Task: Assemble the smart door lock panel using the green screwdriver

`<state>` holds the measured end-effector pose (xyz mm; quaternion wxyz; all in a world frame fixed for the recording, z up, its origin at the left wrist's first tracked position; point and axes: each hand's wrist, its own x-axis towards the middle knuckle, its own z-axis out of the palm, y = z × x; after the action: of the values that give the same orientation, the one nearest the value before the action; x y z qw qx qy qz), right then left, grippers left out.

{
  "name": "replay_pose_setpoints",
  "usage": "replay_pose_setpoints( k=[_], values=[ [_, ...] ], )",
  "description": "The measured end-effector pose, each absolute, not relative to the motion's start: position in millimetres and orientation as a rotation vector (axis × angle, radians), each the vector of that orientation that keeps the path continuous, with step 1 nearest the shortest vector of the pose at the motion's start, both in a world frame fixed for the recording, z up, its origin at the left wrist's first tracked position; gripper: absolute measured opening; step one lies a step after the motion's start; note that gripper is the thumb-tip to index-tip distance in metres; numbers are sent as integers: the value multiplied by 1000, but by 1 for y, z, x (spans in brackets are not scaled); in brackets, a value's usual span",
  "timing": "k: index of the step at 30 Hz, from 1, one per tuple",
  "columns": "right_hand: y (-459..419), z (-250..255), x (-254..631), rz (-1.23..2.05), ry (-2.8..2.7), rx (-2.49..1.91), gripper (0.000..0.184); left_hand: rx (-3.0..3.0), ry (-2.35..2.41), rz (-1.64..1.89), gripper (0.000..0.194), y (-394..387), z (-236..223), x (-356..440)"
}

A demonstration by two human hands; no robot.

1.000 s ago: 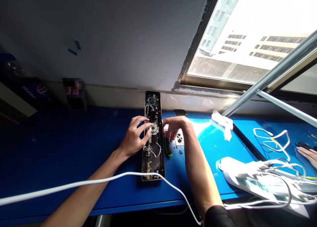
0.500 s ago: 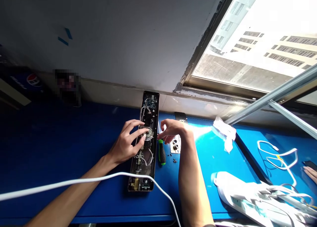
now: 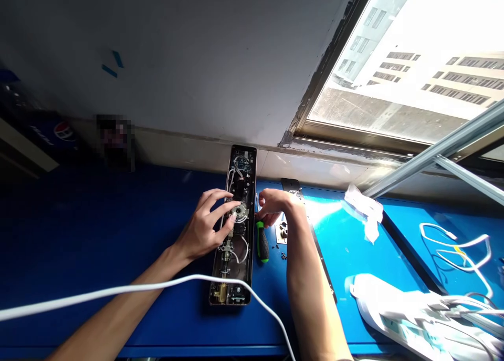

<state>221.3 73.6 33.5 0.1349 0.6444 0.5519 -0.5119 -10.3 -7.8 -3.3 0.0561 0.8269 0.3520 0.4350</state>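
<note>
On the blue workbench, an opened electronic door lock body lies lengthwise, wiring exposed. The left hand has its fingers curled narrowly onto a round metal fitting in the lock's middle. The right hand, fingers bunched, sits at the lock's right edge; whether it holds anything, I cannot tell. Just below lies a green-handled screwdriver, beside a small metal plate.
</note>
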Motion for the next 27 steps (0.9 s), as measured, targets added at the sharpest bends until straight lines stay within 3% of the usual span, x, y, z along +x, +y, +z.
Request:
replay_pose_setpoints(
  k=[13,19,27],
  values=[
    [65,52,219,-1398,1634,1914,38,2562,1044,1214,30,-9,-2,-12],
    [55,74,228,-1343,1798,2047,27,2556,1035,1269,30,-5,1,-17],
    [53,80,239,-1271,1981,2105,31,2571,1041,1335,26,-4,4,-21]
  ],
)
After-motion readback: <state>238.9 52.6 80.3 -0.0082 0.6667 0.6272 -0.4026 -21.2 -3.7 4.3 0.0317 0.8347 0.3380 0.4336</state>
